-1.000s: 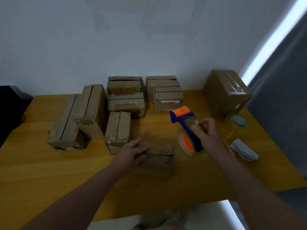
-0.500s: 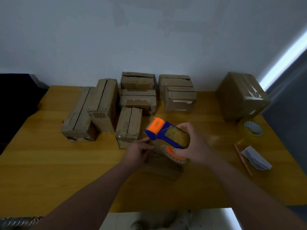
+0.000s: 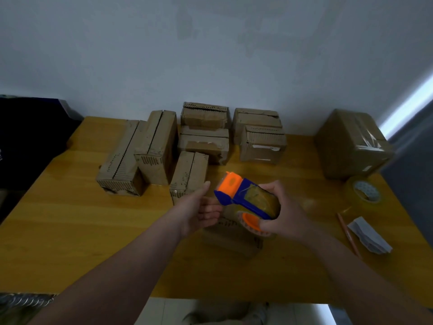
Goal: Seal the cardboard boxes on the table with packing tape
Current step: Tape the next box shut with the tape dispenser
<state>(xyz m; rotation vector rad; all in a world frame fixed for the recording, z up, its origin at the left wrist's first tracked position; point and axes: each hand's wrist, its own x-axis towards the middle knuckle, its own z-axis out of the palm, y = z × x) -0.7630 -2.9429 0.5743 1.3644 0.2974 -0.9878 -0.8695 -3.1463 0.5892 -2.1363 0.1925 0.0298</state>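
My right hand (image 3: 284,215) grips a blue and orange tape dispenser (image 3: 243,198), held above the wooden table (image 3: 70,226) with its orange end pointing up and left. My left hand (image 3: 199,211) is raised just left of the dispenser, palm turned toward it, fingers loosely curled near its blue nose; whether they touch it I cannot tell. Below both hands lies a small cardboard box (image 3: 234,238), mostly hidden by them.
Several small cardboard boxes (image 3: 161,146) stand in a cluster at the back of the table. A larger taped box (image 3: 351,144) sits at the back right. A tape roll (image 3: 365,192), a pencil (image 3: 349,233) and folded paper (image 3: 367,234) lie near the right edge.
My right hand brought the dispenser left and up over the small box. My left hand lifted off that box and rose next to the dispenser's nose.
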